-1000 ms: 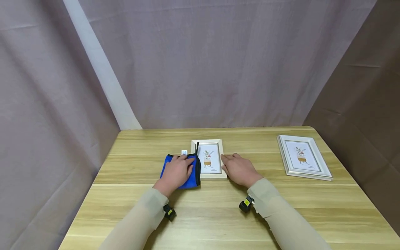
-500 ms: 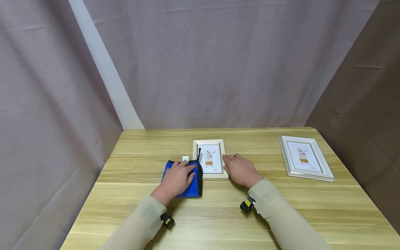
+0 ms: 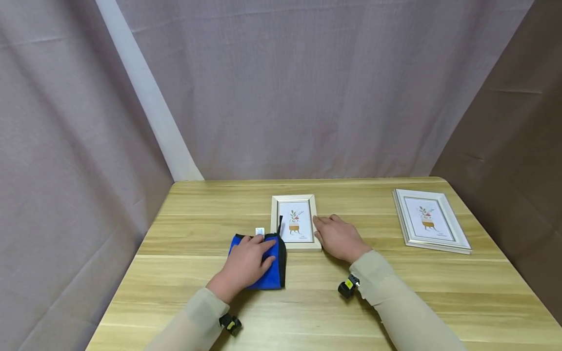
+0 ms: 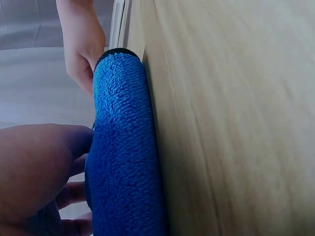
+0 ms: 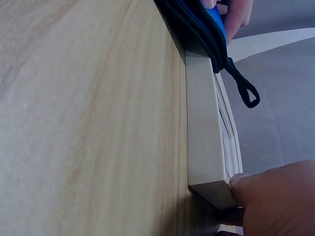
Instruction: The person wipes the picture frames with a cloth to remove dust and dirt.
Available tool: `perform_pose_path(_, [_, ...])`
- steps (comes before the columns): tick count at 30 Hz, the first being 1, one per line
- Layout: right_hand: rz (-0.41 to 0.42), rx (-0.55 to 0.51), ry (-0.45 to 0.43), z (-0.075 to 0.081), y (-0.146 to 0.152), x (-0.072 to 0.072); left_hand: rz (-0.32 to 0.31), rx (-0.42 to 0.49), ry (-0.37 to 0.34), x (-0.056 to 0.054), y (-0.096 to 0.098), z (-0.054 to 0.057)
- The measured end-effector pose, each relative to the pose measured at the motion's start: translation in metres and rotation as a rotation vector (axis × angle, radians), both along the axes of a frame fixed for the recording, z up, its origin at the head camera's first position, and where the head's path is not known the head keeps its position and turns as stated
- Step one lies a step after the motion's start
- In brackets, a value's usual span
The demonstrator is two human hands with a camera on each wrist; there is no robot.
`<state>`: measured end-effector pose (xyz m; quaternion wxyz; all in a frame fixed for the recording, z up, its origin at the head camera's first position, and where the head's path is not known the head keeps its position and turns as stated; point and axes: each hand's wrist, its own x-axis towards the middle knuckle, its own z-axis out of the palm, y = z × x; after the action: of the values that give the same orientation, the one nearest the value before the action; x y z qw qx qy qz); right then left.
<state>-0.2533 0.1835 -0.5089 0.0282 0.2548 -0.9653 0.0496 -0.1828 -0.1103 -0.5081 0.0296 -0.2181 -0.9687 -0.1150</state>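
A picture frame (image 3: 293, 246) with a pale border and a flower print lies face up on the table. My left hand (image 3: 247, 261) rests flat on a folded blue cloth (image 3: 274, 275) with black edging, a hanging loop and a white tag. The cloth overlaps the frame's lower left corner and hides it. Seen from the left wrist, the cloth (image 4: 125, 142) is a thick fuzzy fold beside my thumb. My right hand (image 3: 339, 237) touches the frame's right side with its fingers extended. In the right wrist view, its thumb presses at the near corner of the frame (image 5: 204, 142).
Two or more white picture frames (image 3: 432, 222) lie stacked at the table's right, the top one with a similar print. The wood table (image 3: 316, 312) ends at a grey curtain (image 3: 307, 97) behind. A brown curtain (image 3: 509, 146) hangs on the right.
My left hand has drawn the blue cloth toward me, uncovering more of the frame's left border. My right hand stays at the frame's right side. The view has shifted slightly.
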Motion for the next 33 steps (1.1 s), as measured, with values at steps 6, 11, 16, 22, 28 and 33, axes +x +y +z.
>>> perform_pose_path(6, [-0.001, -0.006, -0.006, -0.001, -0.001, 0.000, -0.014, 0.010, 0.015, 0.004, -0.001, 0.002])
perform_pose_path(11, [-0.001, -0.011, -0.008, 0.000, -0.002, 0.000, -0.016, 0.008, 0.025, 0.004, -0.001, 0.002])
perform_pose_path(16, [-0.001, -0.013, -0.006, 0.001, -0.002, 0.001, -0.027, 0.004, 0.034, 0.002, 0.003, 0.001])
perform_pose_path(22, [-0.006, -0.009, -0.010, 0.002, -0.001, 0.002, -0.051, 0.006, 0.040, -0.001, 0.011, 0.002])
perform_pose_path(28, [-0.002, -0.007, -0.008, 0.002, -0.001, 0.002, -0.075, 0.004, 0.065, -0.003, 0.019, 0.002])
perform_pose_path(33, [-0.003, -0.006, -0.007, 0.001, -0.001, 0.001, -0.097, 0.016, 0.081, -0.004, 0.025, 0.002])
